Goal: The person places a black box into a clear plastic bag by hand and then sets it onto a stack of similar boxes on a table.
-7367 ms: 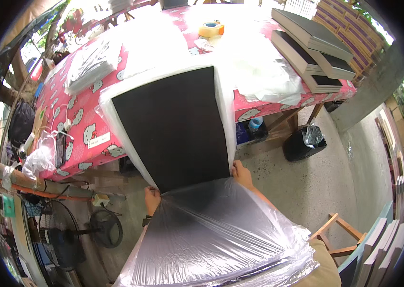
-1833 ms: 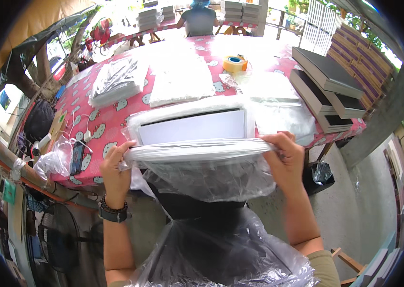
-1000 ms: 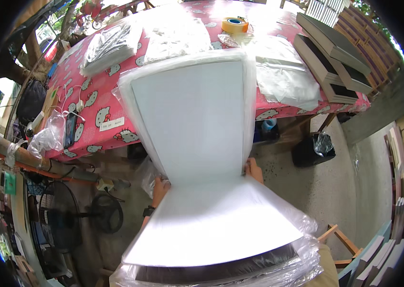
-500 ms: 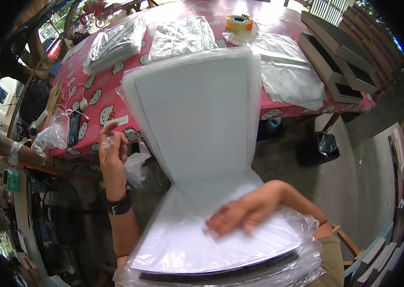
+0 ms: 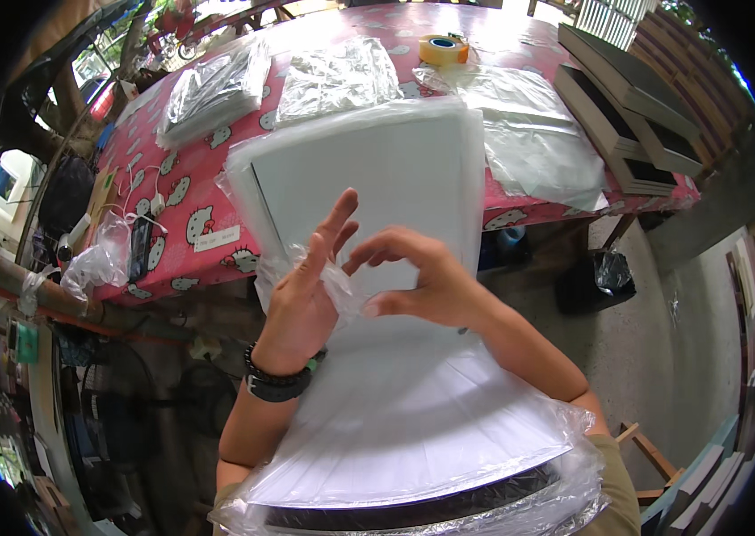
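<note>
My left hand (image 5: pixel 299 308) is raised over the stack, its index finger stretched up, with thin crumpled clear plastic (image 5: pixel 335 288) caught at its palm and thumb. A dark wristband and a beaded bracelet circle that wrist. Beside it my right hand (image 5: pixel 418 275) faces the plastic, fingers curved and thumb apart, with nothing visible between them. Under both hands, a pale flat panel (image 5: pixel 395 161) in clear wrapping leans on the table edge. Nearer me lies a white sheet (image 5: pixel 395 429) in clear plastic over a dark layer, reaching to my body.
A pink patterned tablecloth (image 5: pixel 194 192) covers the table. On it are plastic-wrapped packs (image 5: pixel 337 80), flat clear bags (image 5: pixel 538 147), a tape roll (image 5: pixel 443 49) and stacked dark-topped boxes (image 5: pixel 632 89). A phone (image 5: pixel 140 246) lies at left; a black bin (image 5: pixel 596 281) stands at right.
My right hand has lifted off the white sheet and moved up toward my left hand. My left hand has come right, over the panel, with the crumpled plastic at it.
</note>
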`<state>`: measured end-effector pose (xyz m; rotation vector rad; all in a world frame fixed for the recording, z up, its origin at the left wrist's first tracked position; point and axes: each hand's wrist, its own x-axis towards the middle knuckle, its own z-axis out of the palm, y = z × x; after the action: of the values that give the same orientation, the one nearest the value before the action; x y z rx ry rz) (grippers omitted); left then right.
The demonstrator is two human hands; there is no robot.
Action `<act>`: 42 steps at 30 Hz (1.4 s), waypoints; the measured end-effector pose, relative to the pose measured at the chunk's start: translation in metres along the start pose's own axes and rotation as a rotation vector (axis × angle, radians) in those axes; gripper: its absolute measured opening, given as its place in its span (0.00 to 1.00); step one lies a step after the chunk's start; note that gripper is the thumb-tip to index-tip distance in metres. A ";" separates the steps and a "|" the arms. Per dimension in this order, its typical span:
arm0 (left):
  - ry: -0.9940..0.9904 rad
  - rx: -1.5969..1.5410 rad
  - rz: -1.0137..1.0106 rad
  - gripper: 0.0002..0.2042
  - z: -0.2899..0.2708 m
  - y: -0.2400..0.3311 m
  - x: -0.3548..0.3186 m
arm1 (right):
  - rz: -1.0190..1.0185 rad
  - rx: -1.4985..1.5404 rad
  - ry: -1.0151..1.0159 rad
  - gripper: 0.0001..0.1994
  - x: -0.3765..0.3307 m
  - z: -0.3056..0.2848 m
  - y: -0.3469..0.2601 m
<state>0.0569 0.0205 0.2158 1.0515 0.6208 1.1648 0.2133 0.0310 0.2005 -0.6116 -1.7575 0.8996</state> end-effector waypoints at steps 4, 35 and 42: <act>0.021 0.097 -0.034 0.22 -0.007 -0.007 -0.006 | 0.382 0.176 -0.099 0.07 -0.006 0.009 0.007; 0.359 0.415 0.043 0.14 -0.008 -0.011 -0.006 | 0.289 -0.048 0.222 0.06 -0.022 0.016 0.009; 0.262 0.261 0.090 0.13 -0.017 -0.023 -0.018 | 0.362 -0.089 0.174 0.05 -0.024 0.015 0.009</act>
<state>0.0471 0.0087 0.1856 1.1645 0.9588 1.3379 0.2072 0.0138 0.1762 -1.0585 -1.5616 0.9822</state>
